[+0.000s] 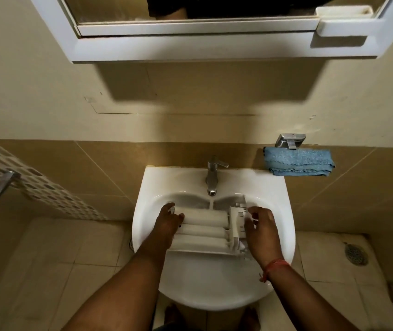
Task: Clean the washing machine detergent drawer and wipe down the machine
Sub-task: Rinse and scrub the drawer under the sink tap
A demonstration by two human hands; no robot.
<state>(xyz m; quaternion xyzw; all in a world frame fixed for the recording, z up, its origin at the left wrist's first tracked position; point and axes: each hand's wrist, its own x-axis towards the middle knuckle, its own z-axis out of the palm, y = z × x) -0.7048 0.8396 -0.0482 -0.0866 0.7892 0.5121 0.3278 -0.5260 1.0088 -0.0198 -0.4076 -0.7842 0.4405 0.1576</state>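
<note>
The white detergent drawer (pixel 202 229) lies upside down across the basin of the white sink (pixel 214 283), its ribbed underside facing up. A thin stream of water runs from the steel tap (pixel 212 179) onto the drawer's far edge. My left hand (pixel 168 223) holds the drawer's left end, fingers curled over it. My right hand (pixel 261 229) grips the right end, where the drawer's slotted plastic parts are. A red thread is tied round my right wrist.
A folded blue cloth (pixel 298 162) rests on the tiled ledge right of the tap, below a metal holder (pixel 289 140). A mirror cabinet (pixel 214 29) hangs above. A patterned towel (pixel 35 182) hangs at left. A floor drain (pixel 356 253) is at right.
</note>
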